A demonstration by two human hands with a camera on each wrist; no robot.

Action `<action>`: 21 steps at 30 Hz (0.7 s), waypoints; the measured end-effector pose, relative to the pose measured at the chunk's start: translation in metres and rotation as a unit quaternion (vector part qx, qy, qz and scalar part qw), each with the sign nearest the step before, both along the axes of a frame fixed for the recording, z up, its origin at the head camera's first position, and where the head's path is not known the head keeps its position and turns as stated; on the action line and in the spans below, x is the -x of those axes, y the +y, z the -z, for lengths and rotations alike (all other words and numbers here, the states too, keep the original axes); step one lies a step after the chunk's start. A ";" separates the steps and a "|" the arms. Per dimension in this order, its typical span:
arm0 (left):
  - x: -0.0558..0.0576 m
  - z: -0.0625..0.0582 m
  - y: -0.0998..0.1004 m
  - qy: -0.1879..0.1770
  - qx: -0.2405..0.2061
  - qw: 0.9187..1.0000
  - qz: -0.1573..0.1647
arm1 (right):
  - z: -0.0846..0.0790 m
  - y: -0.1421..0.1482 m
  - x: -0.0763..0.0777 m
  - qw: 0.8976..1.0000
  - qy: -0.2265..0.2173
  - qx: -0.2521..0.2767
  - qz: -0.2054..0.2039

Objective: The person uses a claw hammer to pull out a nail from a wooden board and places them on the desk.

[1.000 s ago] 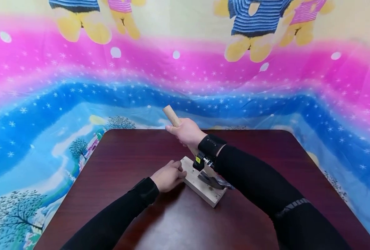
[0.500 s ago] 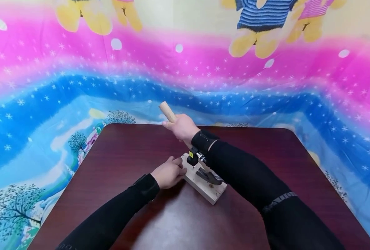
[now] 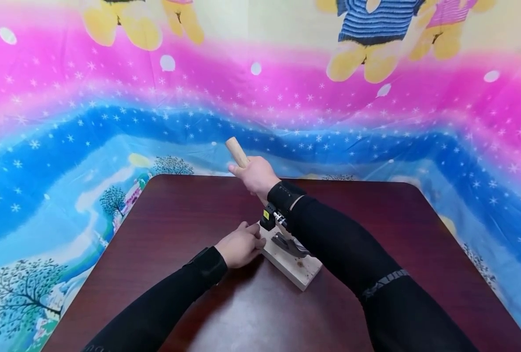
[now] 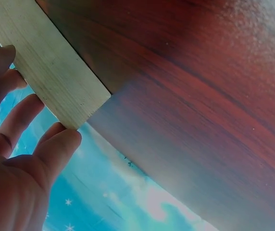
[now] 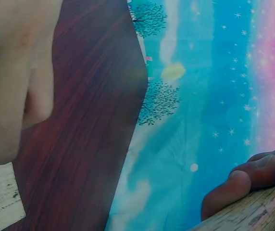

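A pale wooden board (image 3: pixel 302 271) lies at an angle on the table. My left hand (image 3: pixel 240 246) holds its far left end; in the left wrist view the thumb and fingertips press against the edges of the board (image 4: pixel 56 62). My right hand (image 3: pixel 259 176) grips the wooden handle of a claw hammer (image 3: pixel 237 151), and the handle's butt sticks out past the thumb. The dark metal hammer head (image 3: pixel 288 245) is low over the board, partly hidden by the right forearm and wrist camera. In the right wrist view, fingers curl over the hammer handle (image 5: pixel 267 207).
The dark red-brown table (image 3: pixel 190 205) has rounded far corners. A printed cloth (image 3: pixel 260 98) with bears, snowflakes and trees hangs behind it and along both sides. The board has small dark marks on its top face.
My right hand has shifted slightly away and to the left, carrying the hammer head along the board toward its far end. The left hand keeps its hold on the board.
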State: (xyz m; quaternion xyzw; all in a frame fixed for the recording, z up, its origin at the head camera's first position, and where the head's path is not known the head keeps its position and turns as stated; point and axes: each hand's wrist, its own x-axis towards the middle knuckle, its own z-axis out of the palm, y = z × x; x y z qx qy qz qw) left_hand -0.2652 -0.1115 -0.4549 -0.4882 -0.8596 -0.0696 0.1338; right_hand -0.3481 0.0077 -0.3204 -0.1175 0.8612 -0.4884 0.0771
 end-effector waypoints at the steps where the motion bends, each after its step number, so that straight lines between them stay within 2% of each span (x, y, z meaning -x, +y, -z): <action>1: 0.000 0.000 0.000 -0.001 0.004 1.000 -0.001 | -0.001 0.000 0.000 1.000 0.001 0.005 -0.001; 7: 0.000 -0.001 0.001 -0.004 0.014 1.000 -0.009 | -0.008 0.002 -0.003 0.999 0.016 0.050 -0.006; 13: 0.000 -0.002 0.003 -0.015 0.015 1.000 -0.014 | -0.009 0.005 -0.006 0.999 0.024 0.044 -0.004; 21: 0.001 0.003 0.003 0.002 -0.016 1.000 0.003 | -0.012 0.024 -0.019 0.995 0.051 0.089 -0.011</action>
